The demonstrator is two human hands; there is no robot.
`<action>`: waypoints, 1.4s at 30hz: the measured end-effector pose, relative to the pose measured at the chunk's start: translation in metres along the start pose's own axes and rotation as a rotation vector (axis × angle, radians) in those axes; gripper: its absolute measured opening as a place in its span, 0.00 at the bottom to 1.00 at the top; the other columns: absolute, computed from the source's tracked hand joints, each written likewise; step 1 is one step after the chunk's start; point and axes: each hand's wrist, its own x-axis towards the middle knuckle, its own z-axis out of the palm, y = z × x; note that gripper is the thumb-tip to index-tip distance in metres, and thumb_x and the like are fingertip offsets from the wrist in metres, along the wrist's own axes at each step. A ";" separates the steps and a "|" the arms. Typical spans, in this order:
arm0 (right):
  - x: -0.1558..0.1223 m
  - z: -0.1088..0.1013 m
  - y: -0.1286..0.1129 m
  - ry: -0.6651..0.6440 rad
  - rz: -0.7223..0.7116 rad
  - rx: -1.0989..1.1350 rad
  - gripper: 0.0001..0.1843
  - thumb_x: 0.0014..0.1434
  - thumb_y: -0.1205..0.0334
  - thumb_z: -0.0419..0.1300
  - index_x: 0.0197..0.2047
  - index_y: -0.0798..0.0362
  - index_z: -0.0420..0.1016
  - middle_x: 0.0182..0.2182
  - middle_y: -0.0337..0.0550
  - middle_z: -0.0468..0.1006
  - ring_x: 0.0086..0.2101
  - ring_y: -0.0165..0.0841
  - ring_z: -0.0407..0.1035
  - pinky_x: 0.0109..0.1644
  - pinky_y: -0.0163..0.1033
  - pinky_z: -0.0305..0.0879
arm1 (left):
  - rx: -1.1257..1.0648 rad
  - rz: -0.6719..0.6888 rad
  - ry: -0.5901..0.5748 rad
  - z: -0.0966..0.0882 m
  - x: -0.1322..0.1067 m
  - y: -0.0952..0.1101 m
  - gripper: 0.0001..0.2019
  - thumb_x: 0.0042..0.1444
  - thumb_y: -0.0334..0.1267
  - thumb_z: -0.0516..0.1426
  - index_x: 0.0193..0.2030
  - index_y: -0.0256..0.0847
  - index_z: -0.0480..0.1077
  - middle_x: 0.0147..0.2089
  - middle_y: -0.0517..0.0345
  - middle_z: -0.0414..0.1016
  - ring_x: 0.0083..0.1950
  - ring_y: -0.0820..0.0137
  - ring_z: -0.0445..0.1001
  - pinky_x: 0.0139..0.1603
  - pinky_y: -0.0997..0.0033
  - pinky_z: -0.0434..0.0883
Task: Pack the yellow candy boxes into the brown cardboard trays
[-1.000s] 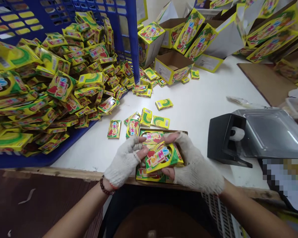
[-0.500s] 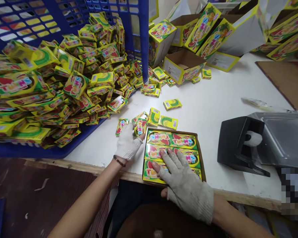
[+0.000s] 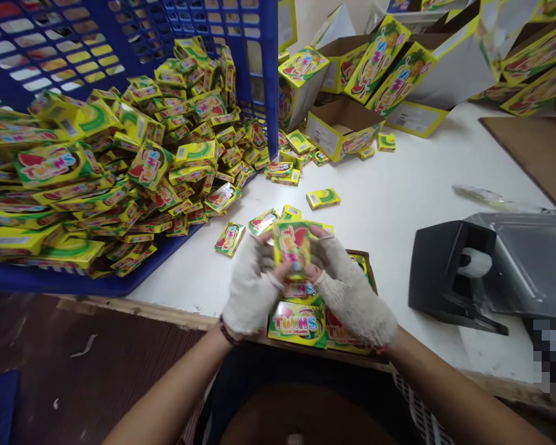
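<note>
Both my hands wear pale fingerless knit gloves and meet over the table's near edge. My left hand point(image 3: 250, 287) and my right hand point(image 3: 349, 293) are closed together on a few small yellow candy packets point(image 3: 291, 246), held upright between them. Directly below lies a shallow brown tray point(image 3: 367, 266) filled with rows of yellow packets point(image 3: 301, 321) printed with red fruit. More loose packets point(image 3: 229, 238) lie on the white table point(image 3: 389, 198) just beyond my hands.
A blue plastic crate point(image 3: 254, 55) tipped on its side spills a big heap of packets point(image 3: 120, 167) at left. Open yellow cartons point(image 3: 343, 127) stand at the back. A black and grey machine point(image 3: 486, 266) sits at right. A wooden edge point(image 3: 167, 312) borders the table.
Half a second ago my right hand lay flat on the tray and my left reached for loose packets. Now both hands have come together, holding packets up above the tray.
</note>
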 end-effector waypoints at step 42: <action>0.011 0.019 0.035 -0.130 -0.331 -0.966 0.33 0.60 0.48 0.58 0.62 0.63 0.68 0.63 0.65 0.62 0.65 0.58 0.50 0.63 0.64 0.52 | 0.782 0.551 -0.114 -0.026 0.044 -0.044 0.14 0.64 0.34 0.50 0.53 0.42 0.69 0.54 0.50 0.75 0.57 0.65 0.72 0.59 0.59 0.71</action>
